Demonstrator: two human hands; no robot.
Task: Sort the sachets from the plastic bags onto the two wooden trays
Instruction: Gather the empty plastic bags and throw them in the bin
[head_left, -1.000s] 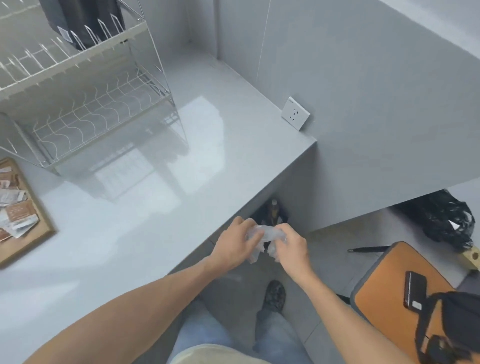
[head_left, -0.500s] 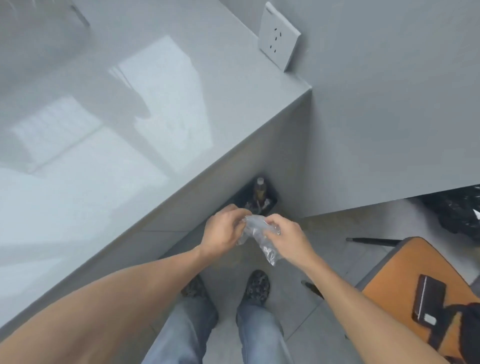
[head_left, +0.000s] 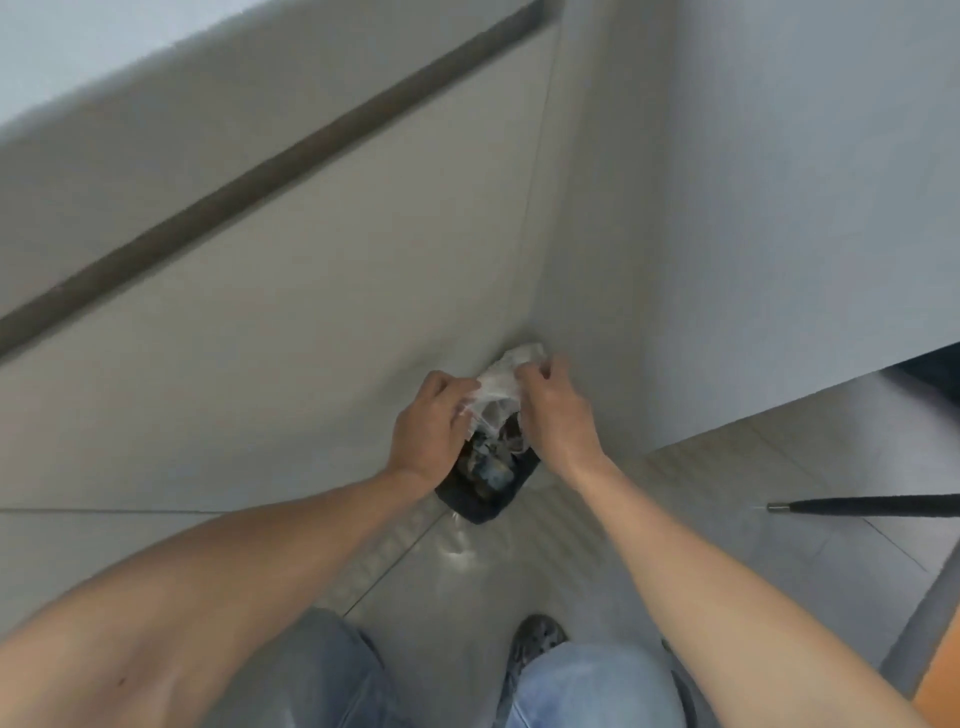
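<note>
A crumpled clear plastic bag is held between both hands, low down in front of the counter's side panel. My left hand grips its left side and my right hand grips its right side and top. Directly beneath the bag sits a small dark bin on the floor, with mixed rubbish inside. No sachets and no wooden trays are in view.
The grey cabinet front with a dark groove fills the left. A grey wall panel rises on the right. A black rod lies on the tiled floor at right. An orange seat edge shows bottom right. My legs and shoe are below.
The view has dropped from the countertop to the floor corner. Both hands moved down with the crumpled bag and now hold it just above the dark bin.
</note>
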